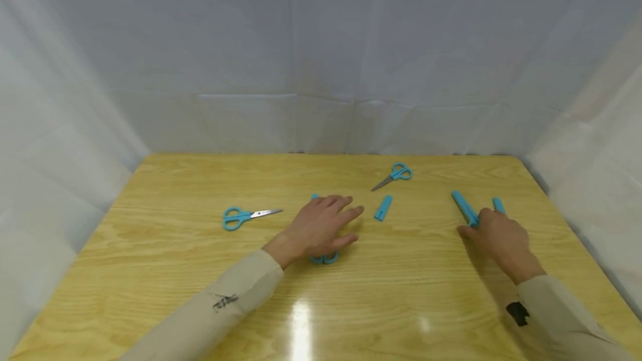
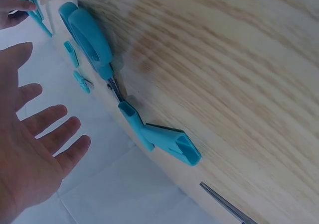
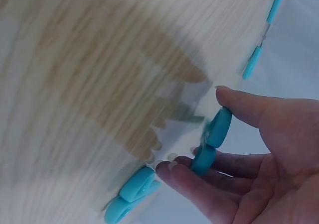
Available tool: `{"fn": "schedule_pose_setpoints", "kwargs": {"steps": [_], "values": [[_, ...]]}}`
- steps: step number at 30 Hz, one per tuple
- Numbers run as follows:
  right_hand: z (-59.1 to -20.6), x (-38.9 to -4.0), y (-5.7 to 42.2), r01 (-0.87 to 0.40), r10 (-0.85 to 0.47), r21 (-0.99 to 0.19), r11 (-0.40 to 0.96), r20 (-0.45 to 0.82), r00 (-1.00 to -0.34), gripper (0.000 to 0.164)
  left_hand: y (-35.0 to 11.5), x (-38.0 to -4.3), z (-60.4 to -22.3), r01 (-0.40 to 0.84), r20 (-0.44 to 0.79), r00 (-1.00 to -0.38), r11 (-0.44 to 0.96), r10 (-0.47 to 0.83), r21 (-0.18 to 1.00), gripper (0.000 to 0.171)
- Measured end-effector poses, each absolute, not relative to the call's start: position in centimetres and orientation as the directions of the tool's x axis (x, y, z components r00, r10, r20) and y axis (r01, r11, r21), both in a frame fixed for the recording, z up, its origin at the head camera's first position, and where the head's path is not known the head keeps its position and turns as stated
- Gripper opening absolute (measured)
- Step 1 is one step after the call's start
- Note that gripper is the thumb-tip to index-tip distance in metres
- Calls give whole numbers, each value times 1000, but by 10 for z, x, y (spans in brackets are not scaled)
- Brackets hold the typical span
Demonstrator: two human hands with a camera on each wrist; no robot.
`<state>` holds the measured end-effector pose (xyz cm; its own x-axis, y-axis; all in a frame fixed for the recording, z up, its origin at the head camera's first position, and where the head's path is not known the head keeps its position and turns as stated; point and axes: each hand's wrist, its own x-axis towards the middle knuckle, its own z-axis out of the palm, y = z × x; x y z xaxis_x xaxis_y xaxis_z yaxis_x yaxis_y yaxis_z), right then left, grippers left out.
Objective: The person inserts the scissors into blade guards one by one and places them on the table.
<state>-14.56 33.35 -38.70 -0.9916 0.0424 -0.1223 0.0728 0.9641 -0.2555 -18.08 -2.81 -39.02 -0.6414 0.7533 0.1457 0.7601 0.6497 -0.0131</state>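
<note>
My left hand (image 1: 326,227) hovers with spread fingers over a pair of turquoise-handled scissors (image 2: 89,40), hiding much of it in the head view. Those scissors' blades run into a turquoise sheath (image 2: 133,124), and a second sheath (image 2: 174,144) lies against it. At the right, my right hand (image 1: 504,241) pinches the turquoise handles of other scissors (image 3: 213,134) between thumb and fingers. A turquoise sheath (image 1: 465,208) extends forward from that hand. Close beside its fingertips are another pair of turquoise handles (image 3: 132,194), with a turquoise tip (image 1: 498,205) showing past the hand.
Unsheathed scissors (image 1: 246,216) lie on the left, blades pointing right. Another bare pair (image 1: 398,173) lies toward the back, near a loose sheath (image 1: 383,208). The wooden table (image 1: 401,305) is bordered by white sheeting (image 1: 331,60) at the back and sides.
</note>
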Motion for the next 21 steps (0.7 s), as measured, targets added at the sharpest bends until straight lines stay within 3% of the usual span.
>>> {"fn": "schedule_pose_setpoints", "kwargs": {"steps": [10, 21], "values": [[-391, -146, 328, 101, 87, -151, 983, -97, -992, 53, -23, -180, -390, 763, 87, -643, 646, 761, -15, 54], [-391, -148, 326, 72, 50, -147, 986, -148, -988, 56, -38, -185, -388, 730, 71, -677, 681, 732, -51, 54]]}}
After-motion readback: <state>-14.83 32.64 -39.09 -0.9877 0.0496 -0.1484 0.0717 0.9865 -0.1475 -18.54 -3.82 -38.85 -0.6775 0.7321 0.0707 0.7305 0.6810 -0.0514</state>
